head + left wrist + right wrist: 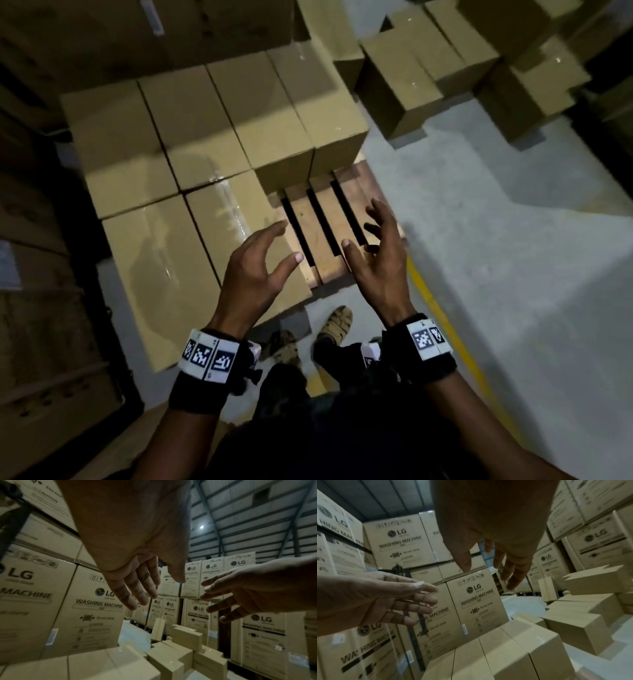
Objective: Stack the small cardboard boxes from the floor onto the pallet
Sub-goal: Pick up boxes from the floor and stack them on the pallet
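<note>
Several small cardboard boxes (191, 137) lie packed side by side on the wooden pallet (310, 222), whose bare slats show at its near right corner. More small boxes (411, 82) sit in a loose pile on the floor at the upper right. My left hand (260, 260) hovers over the nearest box's right edge, fingers spread and empty. My right hand (373, 246) hovers above the bare slats, fingers also spread and holding nothing. In the left wrist view both the left hand (137, 588) and the right hand (240, 592) are held open in the air.
Tall stacks of large washing-machine cartons (399, 540) wall in the left and far sides. Grey concrete floor (496, 274) lies to the right, with a yellow line (448, 325) running along it. My feet (335, 323) stand at the pallet's near edge.
</note>
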